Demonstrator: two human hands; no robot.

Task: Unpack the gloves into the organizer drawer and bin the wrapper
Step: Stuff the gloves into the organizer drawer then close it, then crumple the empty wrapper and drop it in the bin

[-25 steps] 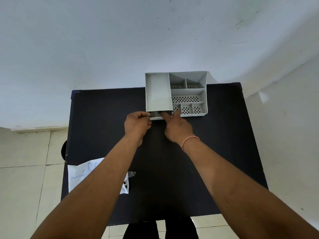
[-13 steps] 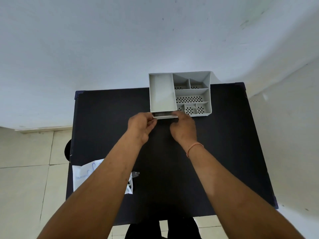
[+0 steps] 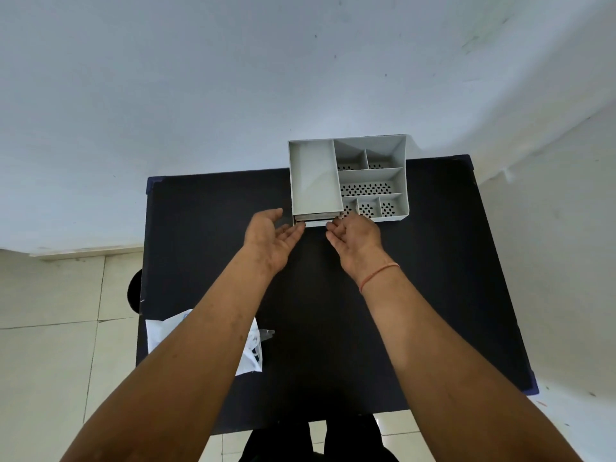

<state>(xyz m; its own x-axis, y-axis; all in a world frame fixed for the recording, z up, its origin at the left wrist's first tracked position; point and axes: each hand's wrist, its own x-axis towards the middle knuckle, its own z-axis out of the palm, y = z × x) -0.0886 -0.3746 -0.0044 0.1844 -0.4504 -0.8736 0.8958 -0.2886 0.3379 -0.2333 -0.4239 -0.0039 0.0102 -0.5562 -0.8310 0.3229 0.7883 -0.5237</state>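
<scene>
A grey organizer point(image 3: 313, 175) with several compartments stands at the far edge of the black table point(image 3: 206, 228). Its low drawer point(image 3: 315, 222) sticks out a little at the front left; what lies inside cannot be made out. My left hand point(image 3: 270, 238) is open, palm turned right, fingertips by the drawer's left corner. My right hand point(image 3: 355, 240) has its fingers curled on the drawer's right front end. A white wrapper point(image 3: 160, 331) lies at the table's near left, partly hidden under my left forearm. No gloves are visible.
A dark round object point(image 3: 135, 291) sits on the tiled floor against the table's left edge. A white wall rises behind the table and along the right side. My legs show below the table's near edge.
My left hand has opened from a fist and turned its palm to the right. My right hand has rolled palm-up at the drawer front. The camera view shifted slightly.
</scene>
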